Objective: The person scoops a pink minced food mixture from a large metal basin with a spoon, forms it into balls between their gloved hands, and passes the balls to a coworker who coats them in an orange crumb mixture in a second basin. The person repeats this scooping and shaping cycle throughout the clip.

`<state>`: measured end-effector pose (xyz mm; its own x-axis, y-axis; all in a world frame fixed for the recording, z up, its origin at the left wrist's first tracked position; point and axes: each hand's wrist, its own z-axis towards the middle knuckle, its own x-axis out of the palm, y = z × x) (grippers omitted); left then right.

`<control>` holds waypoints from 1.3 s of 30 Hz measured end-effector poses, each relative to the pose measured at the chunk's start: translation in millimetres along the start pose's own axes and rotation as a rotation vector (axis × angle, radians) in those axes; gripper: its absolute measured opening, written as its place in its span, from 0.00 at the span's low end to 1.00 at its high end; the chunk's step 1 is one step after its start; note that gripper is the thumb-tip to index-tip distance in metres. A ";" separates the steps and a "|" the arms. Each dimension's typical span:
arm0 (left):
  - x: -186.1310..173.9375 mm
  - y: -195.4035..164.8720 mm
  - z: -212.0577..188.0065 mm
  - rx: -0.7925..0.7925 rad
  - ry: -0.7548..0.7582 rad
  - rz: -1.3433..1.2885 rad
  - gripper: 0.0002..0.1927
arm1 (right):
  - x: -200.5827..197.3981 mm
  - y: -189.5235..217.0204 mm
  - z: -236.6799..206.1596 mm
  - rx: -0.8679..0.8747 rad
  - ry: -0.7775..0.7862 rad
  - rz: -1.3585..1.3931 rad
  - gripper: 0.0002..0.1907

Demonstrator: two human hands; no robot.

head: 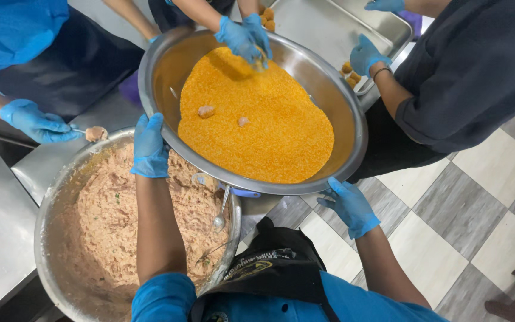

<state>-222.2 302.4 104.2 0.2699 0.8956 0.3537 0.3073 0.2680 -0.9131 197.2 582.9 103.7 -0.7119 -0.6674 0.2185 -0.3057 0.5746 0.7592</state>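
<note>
I hold a large steel bowl (168, 65) of orange breadcrumbs (263, 131) tilted over the counter. My left hand (149, 148), in a blue glove, grips its left rim. My right hand (350, 206), also gloved, grips the near right rim from below. Two pale uncoated balls (206, 111) lie on the crumbs. Another person's gloved hands (244, 37) press a piece into the crumbs at the far side of the bowl.
A bigger steel bowl of pinkish minced mix (108, 220) sits below left with a spoon (220, 214) in it. A person's gloved hand (34, 122) at left holds a scoop of mix. A steel tray (329, 27) with coated balls lies behind; a third person's hand (365, 55) rests there. Checkered floor at right.
</note>
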 end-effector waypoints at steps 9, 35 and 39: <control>-8.2 4.2 5.1 -0.006 0.033 0.021 0.13 | -5.9 -1.8 5.5 0.007 0.000 -0.010 0.21; -272.5 9.4 -305.9 -0.050 -0.429 0.153 0.12 | 243.7 -88.9 9.3 -1.171 0.881 -1.591 0.13; -312.3 28.2 -347.9 0.012 -0.366 0.131 0.12 | 279.5 -141.4 4.8 -1.032 0.986 -2.015 0.13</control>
<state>19.6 -93.3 38.5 -0.0378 0.9894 0.1399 0.2807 0.1448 -0.9488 38.4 317.3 54.5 0.3542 0.0215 -0.9349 0.5340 -0.8254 0.1833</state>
